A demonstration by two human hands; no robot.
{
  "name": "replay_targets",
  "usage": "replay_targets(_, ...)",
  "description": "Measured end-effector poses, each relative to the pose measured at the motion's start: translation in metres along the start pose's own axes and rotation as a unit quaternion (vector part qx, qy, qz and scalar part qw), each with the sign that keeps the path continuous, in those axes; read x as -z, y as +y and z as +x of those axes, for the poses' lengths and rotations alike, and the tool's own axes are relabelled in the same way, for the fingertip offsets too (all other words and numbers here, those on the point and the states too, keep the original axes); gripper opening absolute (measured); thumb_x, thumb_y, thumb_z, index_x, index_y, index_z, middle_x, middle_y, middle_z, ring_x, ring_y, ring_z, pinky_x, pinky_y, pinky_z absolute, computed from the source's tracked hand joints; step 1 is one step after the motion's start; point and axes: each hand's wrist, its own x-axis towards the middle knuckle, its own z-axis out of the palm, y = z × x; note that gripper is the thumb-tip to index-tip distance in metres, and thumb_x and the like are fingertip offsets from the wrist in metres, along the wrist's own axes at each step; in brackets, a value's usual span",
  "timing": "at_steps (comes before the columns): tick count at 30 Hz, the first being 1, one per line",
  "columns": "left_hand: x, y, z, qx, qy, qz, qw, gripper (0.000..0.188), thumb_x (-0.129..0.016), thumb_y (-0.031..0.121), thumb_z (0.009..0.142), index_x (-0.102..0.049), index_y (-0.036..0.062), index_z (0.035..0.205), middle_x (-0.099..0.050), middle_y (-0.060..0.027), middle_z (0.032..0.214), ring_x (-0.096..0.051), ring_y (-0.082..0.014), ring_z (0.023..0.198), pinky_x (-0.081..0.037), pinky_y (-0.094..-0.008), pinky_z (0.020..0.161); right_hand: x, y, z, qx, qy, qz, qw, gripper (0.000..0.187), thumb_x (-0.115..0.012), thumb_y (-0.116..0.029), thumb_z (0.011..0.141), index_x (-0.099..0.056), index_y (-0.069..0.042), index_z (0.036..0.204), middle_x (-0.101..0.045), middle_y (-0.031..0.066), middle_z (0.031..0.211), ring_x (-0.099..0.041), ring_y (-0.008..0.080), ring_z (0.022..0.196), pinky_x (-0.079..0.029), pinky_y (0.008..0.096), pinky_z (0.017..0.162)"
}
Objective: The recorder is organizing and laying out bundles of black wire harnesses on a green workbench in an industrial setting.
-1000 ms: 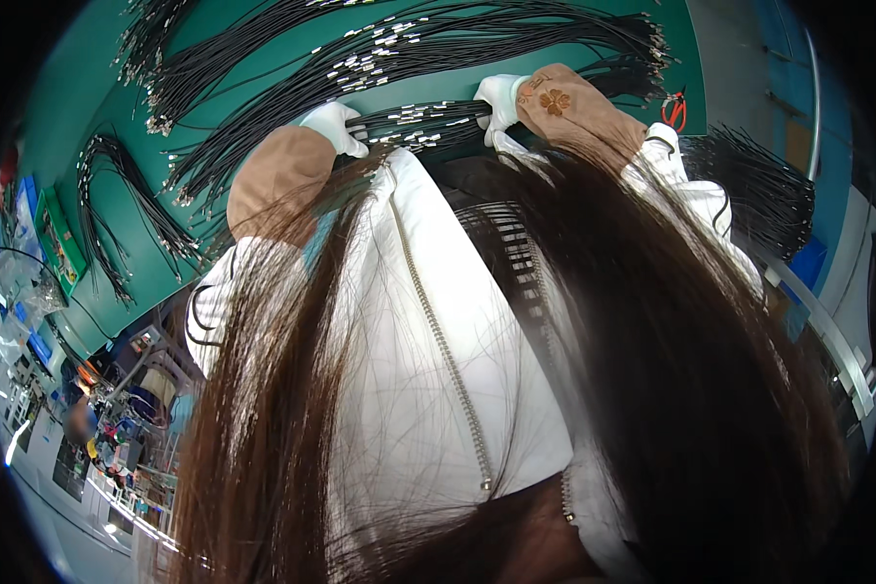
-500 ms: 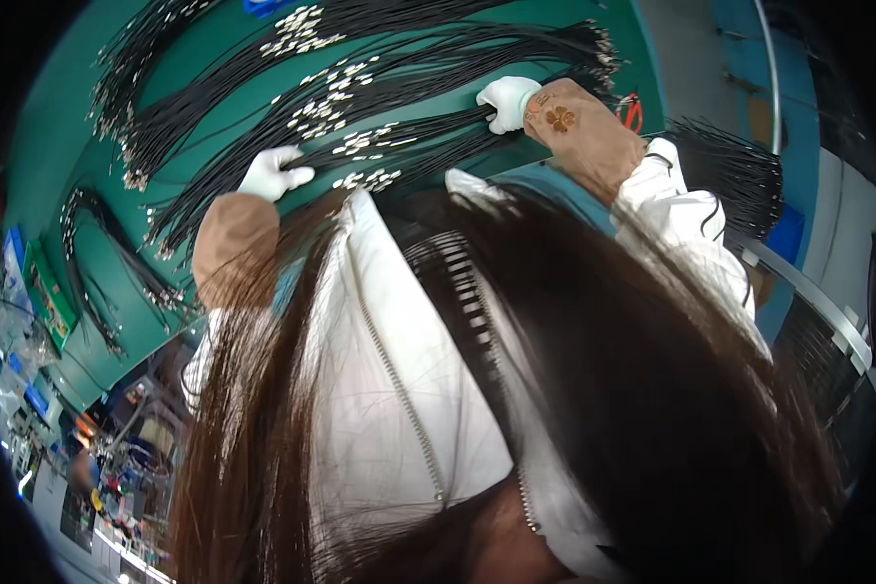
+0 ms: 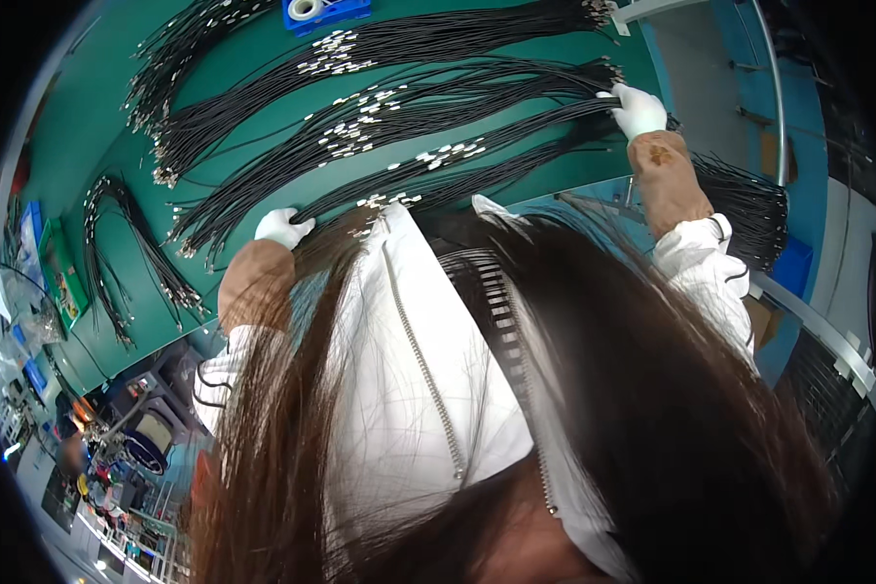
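My left hand, in a white glove, is closed on the near-left end of a thin bunch of black cables. Farther off at the right, my white-gloved right hand grips the other end of this bunch. The cables stretch between the two hands just above the green table, with white tags near their middle. Close to my body lies another group of black cables, partly hidden by my hair and jacket. A thicker cable bundle with white tags rests just beyond the held one.
More bundled cables lie across the far side of the green table. A bent bundle sits at the left. A blue tray holds a white roll. At the left edge stands a green bin; a metal rail rises at right.
My right hand has slid or moved right, out to the cable ends. The held bunch and its white tags have shifted right; my left hand is nearer my body. The view has shifted slightly.
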Motion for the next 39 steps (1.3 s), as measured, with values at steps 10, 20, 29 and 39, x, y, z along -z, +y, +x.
replay_targets(10,-0.009,-0.045,-0.074,0.175,0.214,0.059,0.959,0.040,-0.067,0.044,0.085,-0.070,0.0146,0.111,-0.071,-0.0159,0.102,-0.067,-0.0362,0.099,-0.053,-0.0461,0.084,-0.003,-0.001,0.028,-0.055,-0.073,0.042,0.995,0.037,-0.050,-0.048,0.097,-0.063,-0.017,0.112,-0.068,0.0171,0.106,-0.062,0.0395,0.105,-0.048,0.0487,0.086)
replay_targets(20,0.005,-0.047,-0.114,0.176,0.210,0.062,0.960,0.040,-0.068,0.049,0.083,-0.071,0.0168,0.106,-0.072,-0.0133,0.097,-0.068,-0.0339,0.094,-0.053,-0.0449,0.081,-0.027,0.032,0.052,-0.019,-0.034,0.010,0.999,0.035,-0.061,-0.029,0.091,-0.060,-0.014,0.123,-0.066,0.0211,0.111,-0.061,0.0405,0.108,-0.048,0.0462,0.089)
replay_targets(29,0.036,-0.090,-0.126,0.213,0.394,0.130,0.885,0.028,-0.067,0.039,0.080,-0.069,0.0128,0.091,-0.072,-0.0138,0.087,-0.069,-0.0357,0.084,-0.053,-0.0463,0.074,-0.027,-0.001,0.054,-0.002,0.002,0.042,0.999,0.032,-0.053,-0.042,0.097,-0.063,-0.014,0.110,-0.066,0.0203,0.101,-0.061,0.0431,0.102,-0.047,0.0485,0.084)
replay_targets(39,0.106,-0.121,-0.051,0.244,0.287,0.104,0.920,0.047,-0.061,0.050,0.088,-0.068,0.0138,0.117,-0.071,-0.0152,0.108,-0.066,-0.0352,0.104,-0.051,-0.0445,0.088,-0.027,-0.048,0.086,0.029,-0.009,0.039,0.999,0.021,-0.060,-0.030,0.091,-0.061,-0.012,0.103,-0.066,0.0191,0.098,-0.061,0.0425,0.100,-0.047,0.0488,0.083)
